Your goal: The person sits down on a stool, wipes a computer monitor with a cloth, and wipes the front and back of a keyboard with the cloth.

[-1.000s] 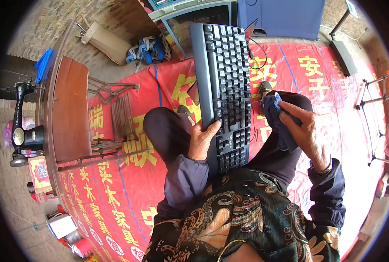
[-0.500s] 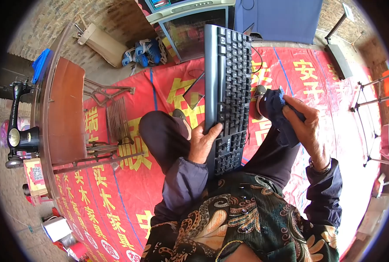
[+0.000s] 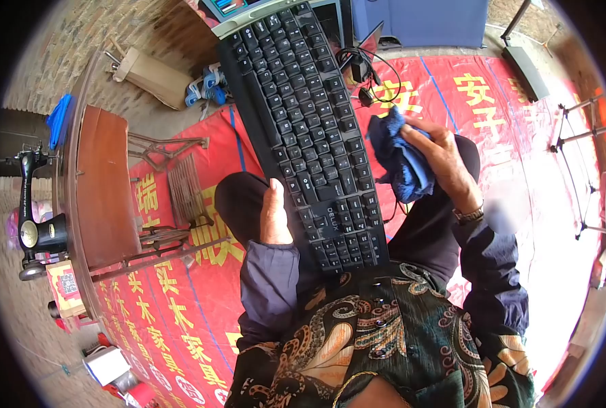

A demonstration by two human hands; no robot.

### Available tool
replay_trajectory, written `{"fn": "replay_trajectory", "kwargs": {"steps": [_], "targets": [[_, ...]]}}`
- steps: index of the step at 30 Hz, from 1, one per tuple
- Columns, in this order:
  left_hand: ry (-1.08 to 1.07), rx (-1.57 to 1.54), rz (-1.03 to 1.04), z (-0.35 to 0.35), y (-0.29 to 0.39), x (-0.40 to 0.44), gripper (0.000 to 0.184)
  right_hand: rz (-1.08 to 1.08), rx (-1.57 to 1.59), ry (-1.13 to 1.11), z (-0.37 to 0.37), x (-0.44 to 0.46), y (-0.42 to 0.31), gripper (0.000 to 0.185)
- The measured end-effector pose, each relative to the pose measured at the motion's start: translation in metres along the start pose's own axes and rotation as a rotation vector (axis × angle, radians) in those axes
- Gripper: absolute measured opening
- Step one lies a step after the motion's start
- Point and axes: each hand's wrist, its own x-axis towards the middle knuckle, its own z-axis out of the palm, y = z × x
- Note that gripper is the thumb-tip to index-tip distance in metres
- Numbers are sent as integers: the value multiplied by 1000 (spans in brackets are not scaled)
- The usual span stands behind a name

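A black computer keyboard (image 3: 316, 136) rests in front of my torso with its keys facing me, its far end leaning to the left. My left hand (image 3: 274, 216) supports it at the near part of its left edge. The thumb shows there, while the fingers are hidden underneath. Beside the right edge, my right hand (image 3: 446, 160) pinches a crumpled dark blue cloth (image 3: 405, 160) between thumb and fingers. The cloth hangs close to the keys; whether it touches the keyboard I cannot tell. A black cable (image 3: 365, 71) lies coiled past the keyboard's far right side.
A red sheet with yellow characters (image 3: 480, 88) covers the floor. On the left stands a sewing machine (image 3: 41, 228) by a brown wooden panel (image 3: 102, 183). Blue skates (image 3: 211, 88) and a cardboard box (image 3: 153, 75) lie beyond. A metal rack (image 3: 575, 170) stands at right.
The keyboard has tipped leftward at its far end and turned its keys more towards me. My right hand with the cloth has moved left, closer to it. My left hand has shifted left.
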Motion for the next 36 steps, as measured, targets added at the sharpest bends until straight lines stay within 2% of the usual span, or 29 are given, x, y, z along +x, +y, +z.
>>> {"fn": "replay_trajectory", "kwargs": {"steps": [4, 5, 6, 11, 13, 17, 19, 22, 25, 28, 30, 31, 33, 34, 36], "targets": [[-66, -78, -61, -8, -13, 4, 50, 44, -19, -92, 17, 6, -3, 34], [-64, -60, -68, -9, -15, 5, 57, -71, -131, -92, 19, 8, 0, 33], [-62, -43, -76, -11, -18, 6, 64, -52, -134, -107, 19, 11, 0, 32], [-84, -71, -98, -19, -30, 15, 61, 59, -36, -172, 14, 4, -14, 32], [-112, -94, -110, -13, -27, 14, 61, 188, 172, -227, 12, 1, -19, 29], [-149, -16, -105, -2, -14, 6, 60, 178, 163, -195, 11, -2, -16, 30], [-135, 52, -96, -6, -15, 4, 60, 112, 16, -213, 10, -2, -13, 36], [-92, 105, -12, -13, -21, 4, 59, 72, -97, -205, 8, -2, -9, 36], [-112, 44, -60, -16, -23, 6, 58, 123, -7, -226, 8, -4, -9, 35], [-74, 70, -1, -21, -26, 10, 59, 196, 110, -250, 11, -7, -20, 29], [-270, 166, 22, -2, -8, -2, 61, 220, 170, -280, 9, -7, -21, 30], [-270, 166, 24, -1, -9, -1, 61, 247, 228, -310, 9, -7, -21, 32], [-231, 280, 213, 1, -12, 1, 63, 240, 239, -317, 12, -8, -26, 32], [-227, 280, 216, 8, -10, 0, 63, 234, 249, -320, 13, -8, -28, 31], [-224, 128, 361, 30, 2, -3, 66, 238, 230, -344, 17, -7, -31, 31]]}}
